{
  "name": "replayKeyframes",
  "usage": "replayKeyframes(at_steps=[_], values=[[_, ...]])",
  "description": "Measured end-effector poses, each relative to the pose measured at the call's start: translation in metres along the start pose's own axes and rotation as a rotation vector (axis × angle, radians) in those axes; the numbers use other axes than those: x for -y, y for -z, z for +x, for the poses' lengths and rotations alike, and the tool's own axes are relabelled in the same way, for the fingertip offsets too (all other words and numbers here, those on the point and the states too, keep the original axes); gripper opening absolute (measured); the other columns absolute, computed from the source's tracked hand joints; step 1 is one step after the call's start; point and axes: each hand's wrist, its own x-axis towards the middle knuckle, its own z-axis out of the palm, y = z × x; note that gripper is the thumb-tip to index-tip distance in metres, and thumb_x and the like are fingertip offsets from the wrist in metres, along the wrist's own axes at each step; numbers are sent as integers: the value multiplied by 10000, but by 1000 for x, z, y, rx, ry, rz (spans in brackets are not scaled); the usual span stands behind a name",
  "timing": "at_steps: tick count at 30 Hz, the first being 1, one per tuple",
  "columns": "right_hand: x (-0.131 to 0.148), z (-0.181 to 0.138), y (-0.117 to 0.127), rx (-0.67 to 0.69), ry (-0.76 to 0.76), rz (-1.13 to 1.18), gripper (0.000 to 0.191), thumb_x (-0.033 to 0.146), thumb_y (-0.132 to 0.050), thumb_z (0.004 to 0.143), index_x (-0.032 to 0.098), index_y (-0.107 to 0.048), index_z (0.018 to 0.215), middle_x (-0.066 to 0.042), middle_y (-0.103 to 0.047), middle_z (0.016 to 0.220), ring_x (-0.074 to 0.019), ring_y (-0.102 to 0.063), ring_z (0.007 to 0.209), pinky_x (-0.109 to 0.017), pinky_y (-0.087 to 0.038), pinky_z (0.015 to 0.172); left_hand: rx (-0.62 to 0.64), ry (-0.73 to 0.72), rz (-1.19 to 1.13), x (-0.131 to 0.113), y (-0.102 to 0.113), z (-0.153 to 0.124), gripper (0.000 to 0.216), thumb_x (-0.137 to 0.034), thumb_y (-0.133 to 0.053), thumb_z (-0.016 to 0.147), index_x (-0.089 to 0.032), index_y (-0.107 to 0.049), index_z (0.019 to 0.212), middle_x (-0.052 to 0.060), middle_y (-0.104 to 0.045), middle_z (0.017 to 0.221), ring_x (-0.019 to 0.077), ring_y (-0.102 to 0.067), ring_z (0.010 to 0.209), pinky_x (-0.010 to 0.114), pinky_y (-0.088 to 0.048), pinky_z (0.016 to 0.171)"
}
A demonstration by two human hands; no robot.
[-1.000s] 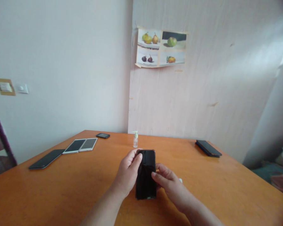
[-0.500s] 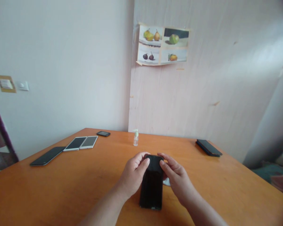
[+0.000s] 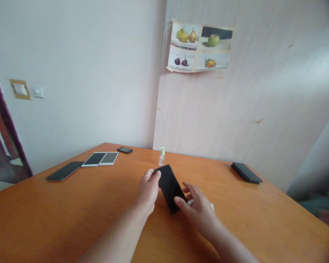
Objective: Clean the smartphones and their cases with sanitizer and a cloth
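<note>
A black smartphone (image 3: 170, 188) is raised above the table, tilted, its dark screen facing me and its top leaning left. My left hand (image 3: 149, 190) grips its upper left edge, thumb in front and fingers mostly hidden behind. By the lower right edge is my right hand (image 3: 199, 208), fingers apart; its thumb overlaps the front of the phone, and the other fingertips are beside the edge. A white object (image 3: 212, 207), possibly a cloth, shows in part behind the right hand.
Left on the wooden table (image 3: 98, 208) lie a dark phone (image 3: 65, 171), two white-framed phones (image 3: 93, 159) (image 3: 109, 158) and a small black phone (image 3: 125, 149). A clear spray bottle (image 3: 161, 157) stands beyond my hands. Dark flat devices or cases (image 3: 246, 172) lie at right.
The phone has gone from upright to tilted, its lower end swinging right and up. My right hand has slid from its top corner to its lower right edge. The view has shifted slightly left.
</note>
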Motion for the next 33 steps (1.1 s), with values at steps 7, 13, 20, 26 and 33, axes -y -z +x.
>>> replayKeyframes(at_steps=[7, 13, 20, 26, 33], values=[[14, -6, 1, 93, 37, -427, 917, 606, -756, 641, 225, -462, 1422, -152, -569, 1270, -361, -522, 1163, -447, -397, 955, -75, 66, -37, 11, 3, 9, 295, -391, -636, 733, -162, -584, 910, 24, -651, 778, 130, -606, 642, 200, -431, 511], [24, -4, 3, 34, 28, -539, 928, 625, -685, 691, 170, -414, 1453, -162, -575, 1277, -341, -510, 1181, -452, -393, 991, -47, 138, -132, 20, 0, 13, 243, -302, -681, 683, -174, -586, 867, 3, -648, 759, 121, -613, 629, 195, -457, 496], [18, 5, 12, -49, -53, -388, 838, 571, -687, 707, 130, -490, 1392, -177, -591, 1276, -344, -519, 1196, -465, -403, 995, 68, 155, -227, 14, -9, 6, 264, -318, -712, 716, -174, -593, 901, 15, -684, 806, 141, -646, 690, 252, -528, 613], [6, 22, 21, -147, -337, 183, 886, 563, -748, 665, 107, -481, 1376, -150, -626, 1196, -278, -623, 1051, -369, -500, 845, 208, 53, 85, 18, -17, -7, 440, -601, -638, 768, -190, -621, 926, 56, -704, 878, 240, -671, 829, 345, -532, 711], [-11, 40, 71, -392, -345, 211, 834, 538, -748, 677, 98, -503, 1341, -122, -653, 1073, -242, -633, 965, -313, -494, 783, 295, -139, 342, 33, -19, -7, 351, -546, -660, 742, -214, -648, 857, 34, -699, 823, 246, -638, 809, 327, -466, 759]])
